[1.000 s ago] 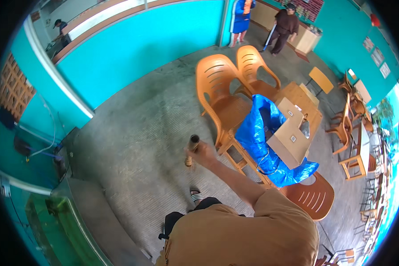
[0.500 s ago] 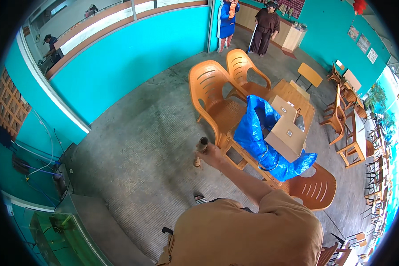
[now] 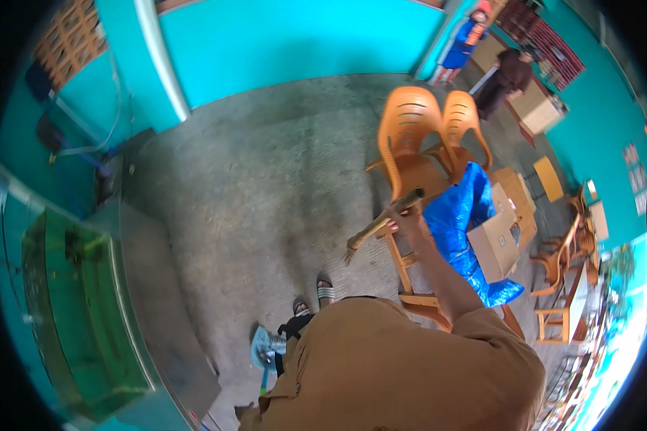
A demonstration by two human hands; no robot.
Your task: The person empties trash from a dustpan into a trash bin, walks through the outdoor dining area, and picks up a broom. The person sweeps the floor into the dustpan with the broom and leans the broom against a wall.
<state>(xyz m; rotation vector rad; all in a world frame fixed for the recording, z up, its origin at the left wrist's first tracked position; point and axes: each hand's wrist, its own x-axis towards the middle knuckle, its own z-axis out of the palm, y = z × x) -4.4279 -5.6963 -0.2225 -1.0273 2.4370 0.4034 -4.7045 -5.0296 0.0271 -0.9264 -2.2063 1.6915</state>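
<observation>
My right hand (image 3: 407, 221) is closed round the brown handle of a broom (image 3: 372, 233), held aslant above the floor beside the table. Its dark upper end points right, toward the chairs, and its frayed end points down and left. By my sandalled feet is a light-blue dustpan (image 3: 264, 348) with a blue and green pole, partly hidden by my shirt. At its lower edge a small dark shape may be part of my left hand (image 3: 244, 411); its fingers cannot be made out.
Orange plastic chairs (image 3: 410, 122) and a wooden table bearing a blue tarp bag (image 3: 459, 215) and a cardboard box (image 3: 494, 248) stand at right. A grey metal cabinet (image 3: 154, 287) and green glass tank (image 3: 86, 309) are at left. A person in brown (image 3: 509, 79) stands far right.
My view has swung left. The broom has gone from nearly upright to slanting, with its frayed end to the left. The dustpan has come into view by my feet.
</observation>
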